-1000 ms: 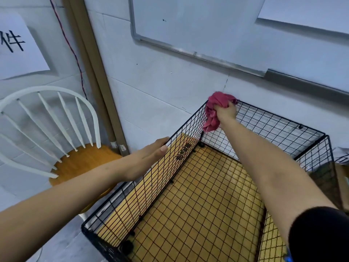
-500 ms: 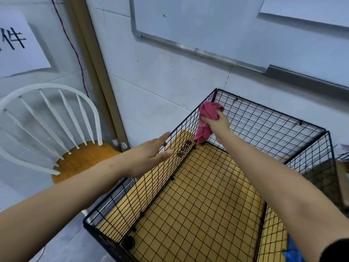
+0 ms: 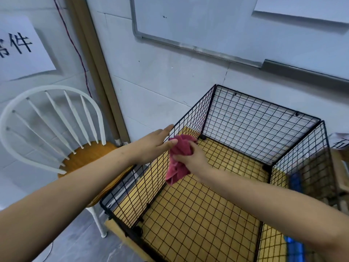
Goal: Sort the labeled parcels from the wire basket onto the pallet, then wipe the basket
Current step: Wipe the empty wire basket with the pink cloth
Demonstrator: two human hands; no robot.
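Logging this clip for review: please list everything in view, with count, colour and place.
basket: 1, black wire, against the wall, centre right
cloth: 1, pink, inside the basket against its left wall
chair: 1, white back, wooden seat, left of the basket
whiteboard: 1, white, on the wall above the basket
paper sign: 1, white with black characters, wall at upper left
hands: 2; left hand flat against the basket's left wall, right hand gripping the cloth

The black wire basket (image 3: 255,118) stands on a yellow wooden board (image 3: 198,205), possibly a low platform. Beside its left edge, a white chair (image 3: 51,89) stands on the grey floor (image 3: 75,242).
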